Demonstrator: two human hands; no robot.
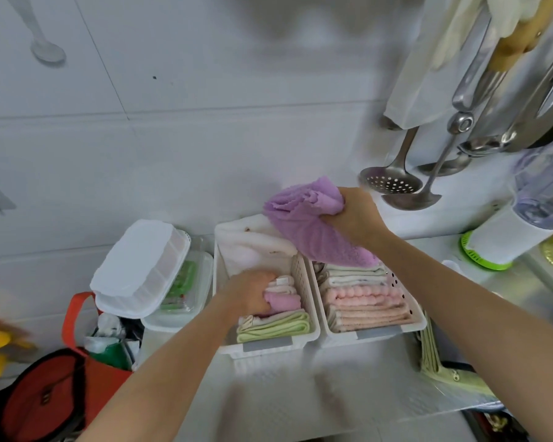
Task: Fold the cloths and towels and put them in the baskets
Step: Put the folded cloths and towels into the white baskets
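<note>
The right hand (355, 215) has its grip closed round a bunched purple towel (310, 224), held in the air over the far ends of two white baskets; the towel's loose end hangs down below the grip onto the stack in the right basket (406, 327). That basket holds folded white and pink towels (364, 301) packed on edge. The left hand (253, 295) is down inside the left basket (268, 346), fingers curled round a small folded pink cloth (284, 301) in the row there. Just nearer than that grip lies a folded green cloth (275, 327); beyond it a white towel (253, 240) lies over the basket's far end. Both baskets sit side by side, touching, on the white bench (300, 403). Right of the right grip, ladles (393, 183) hang on the wall.
</note>
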